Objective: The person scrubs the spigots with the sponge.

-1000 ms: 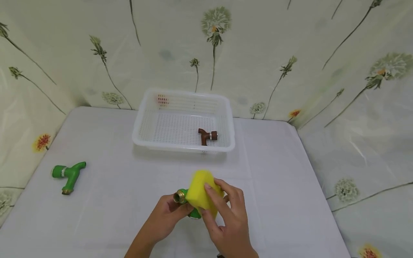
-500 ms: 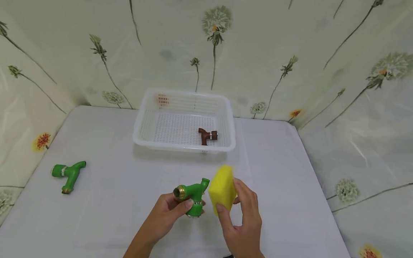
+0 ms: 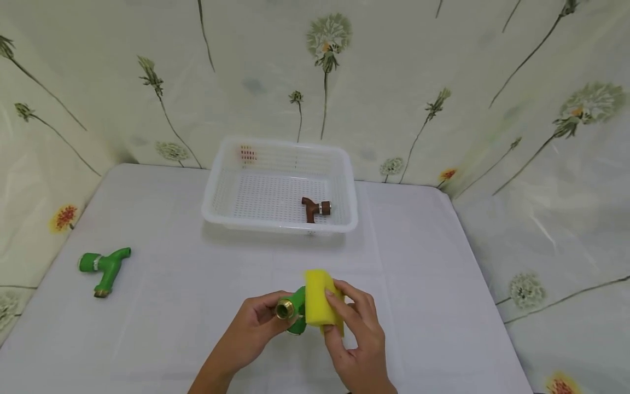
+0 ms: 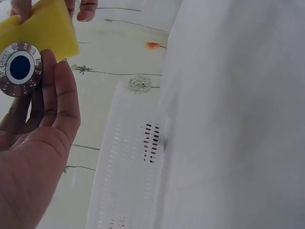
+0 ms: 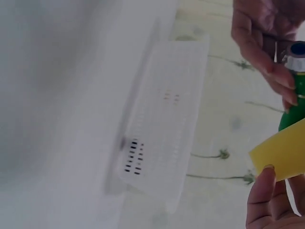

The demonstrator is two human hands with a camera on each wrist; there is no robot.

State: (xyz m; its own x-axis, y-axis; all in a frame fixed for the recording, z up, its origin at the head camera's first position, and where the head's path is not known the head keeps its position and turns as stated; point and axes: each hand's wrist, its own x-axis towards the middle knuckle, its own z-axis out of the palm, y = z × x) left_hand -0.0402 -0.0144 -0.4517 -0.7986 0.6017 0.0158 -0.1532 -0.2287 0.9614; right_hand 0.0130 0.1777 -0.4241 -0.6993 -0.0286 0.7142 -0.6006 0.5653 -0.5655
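Note:
My left hand (image 3: 258, 324) grips a green tap (image 3: 297, 301) whose brass threaded inlet faces the head camera. In the left wrist view the round end of the tap's knob (image 4: 20, 69) shows a dark blue centre in a silvery ring. Against the tap's right side sits a yellow sponge (image 3: 319, 298), pinched between the thumb and fingers of my right hand (image 3: 361, 339). The sponge hides the tap's spout in the head view. From the right wrist, the sponge (image 5: 281, 151) overlaps the green body of the tap (image 5: 298, 90).
A white perforated plastic basket (image 3: 279, 224) stands at the back of the cloth-covered table (image 3: 172, 328). Inside it, at the right, is a brown tap (image 3: 311, 209). Another green tap (image 3: 108, 269) lies on the left. A flowered curtain (image 3: 236, 71) surrounds the table.
My right hand drew the sponge off to the right, baring the spout, then brought it back against the tap. My left hand has turned the tap slightly.

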